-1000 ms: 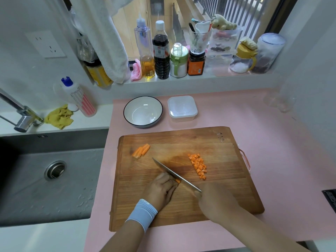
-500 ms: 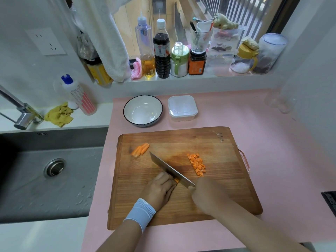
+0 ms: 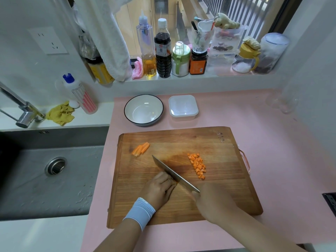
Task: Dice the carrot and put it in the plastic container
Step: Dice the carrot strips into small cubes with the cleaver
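The left hand (image 3: 160,188), fingers curled, pins a carrot piece (image 3: 176,183) near the middle of the cutting board (image 3: 227,197); the right hand (image 3: 212,202) grips the knife (image 3: 174,174); I would keep the knuckles against the blade and the slices even.

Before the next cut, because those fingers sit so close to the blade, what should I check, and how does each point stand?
1. The left hand holds down with curled fingers, knuckles by the knife: ok.
2. The right hand is wrapped round the handle: ok, though blurred.
3. Enough of the carrot piece under that hand to cut safely: cannot tell, only a sliver shows.
4. Diced carrot lies apart, to the right of the blade: ok.
5. Cutting board flat on the pink counter: ok.
6. Plastic container open to receive: cannot tell.
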The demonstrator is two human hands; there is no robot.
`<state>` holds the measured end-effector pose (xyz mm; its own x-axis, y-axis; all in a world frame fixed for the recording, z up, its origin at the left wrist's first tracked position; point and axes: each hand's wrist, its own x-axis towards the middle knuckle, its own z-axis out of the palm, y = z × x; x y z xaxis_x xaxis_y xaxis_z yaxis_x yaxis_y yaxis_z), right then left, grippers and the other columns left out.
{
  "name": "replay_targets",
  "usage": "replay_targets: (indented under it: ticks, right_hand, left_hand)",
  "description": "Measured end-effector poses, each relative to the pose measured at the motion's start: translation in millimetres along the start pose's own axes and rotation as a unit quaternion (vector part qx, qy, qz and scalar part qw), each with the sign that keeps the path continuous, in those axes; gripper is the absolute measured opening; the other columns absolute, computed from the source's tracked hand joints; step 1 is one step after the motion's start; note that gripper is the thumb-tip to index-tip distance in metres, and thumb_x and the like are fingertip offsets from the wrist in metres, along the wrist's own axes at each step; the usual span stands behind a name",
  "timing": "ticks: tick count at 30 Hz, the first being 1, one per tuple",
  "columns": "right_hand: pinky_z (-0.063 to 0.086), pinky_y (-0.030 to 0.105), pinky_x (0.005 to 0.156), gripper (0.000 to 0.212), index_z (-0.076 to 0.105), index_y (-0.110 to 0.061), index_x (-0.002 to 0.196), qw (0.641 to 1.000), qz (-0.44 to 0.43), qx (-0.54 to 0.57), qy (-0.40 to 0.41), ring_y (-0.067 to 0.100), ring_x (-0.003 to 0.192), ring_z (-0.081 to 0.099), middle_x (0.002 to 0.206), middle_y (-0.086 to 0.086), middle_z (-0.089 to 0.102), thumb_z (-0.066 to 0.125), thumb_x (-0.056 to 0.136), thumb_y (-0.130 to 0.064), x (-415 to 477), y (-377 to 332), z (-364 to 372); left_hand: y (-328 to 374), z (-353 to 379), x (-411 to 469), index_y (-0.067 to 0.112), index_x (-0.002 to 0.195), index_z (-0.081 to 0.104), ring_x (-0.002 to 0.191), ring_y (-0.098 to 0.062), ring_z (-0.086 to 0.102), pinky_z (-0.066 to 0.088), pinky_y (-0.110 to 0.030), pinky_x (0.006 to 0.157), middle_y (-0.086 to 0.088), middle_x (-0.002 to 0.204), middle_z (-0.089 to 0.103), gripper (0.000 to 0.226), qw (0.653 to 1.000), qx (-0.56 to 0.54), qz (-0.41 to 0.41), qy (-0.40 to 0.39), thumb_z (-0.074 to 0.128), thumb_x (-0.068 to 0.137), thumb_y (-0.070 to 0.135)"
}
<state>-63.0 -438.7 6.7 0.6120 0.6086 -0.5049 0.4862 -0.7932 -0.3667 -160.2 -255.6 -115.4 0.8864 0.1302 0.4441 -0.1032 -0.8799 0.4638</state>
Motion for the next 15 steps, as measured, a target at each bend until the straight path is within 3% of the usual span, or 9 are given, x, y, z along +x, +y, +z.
replay_targets:
  ticks: [10, 15]
  right_hand:
    - [0.035, 0.029, 0.055, 0.035, 0.043, -0.026, 0.069, 0.999, 0.023, 0.009, -0.028, 0.018, 0.072, 0.053, 0.070, -0.005, 0.049, 0.045, 0.102, -0.040, 21.7, -13.3, 3.0]
    - [0.035, 0.028, 0.059, 0.028, 0.054, -0.016, 0.087, 0.999, 0.018, 0.009, -0.028, 0.021, 0.077, 0.052, 0.080, 0.001, 0.055, 0.046, 0.102, -0.038, 26.8, -15.3, -3.8]
  left_hand:
    - [-1.4, 1.7, -0.9, 0.011, 0.086, 0.072, 0.083, -0.018, 0.059, 0.052, -0.029, 0.073, 0.000, 0.088, 0.063, 0.009, 1.000, 0.004, 0.000, -0.007, 0.065, 0.092, 0.015]
    - [1.0, 0.0, -0.1, 0.012, 0.087, 0.071, 0.086, -0.016, 0.057, 0.051, -0.027, 0.073, 0.001, 0.091, 0.062, 0.007, 1.000, 0.013, -0.002, 0.002, 0.067, 0.092, 0.016]
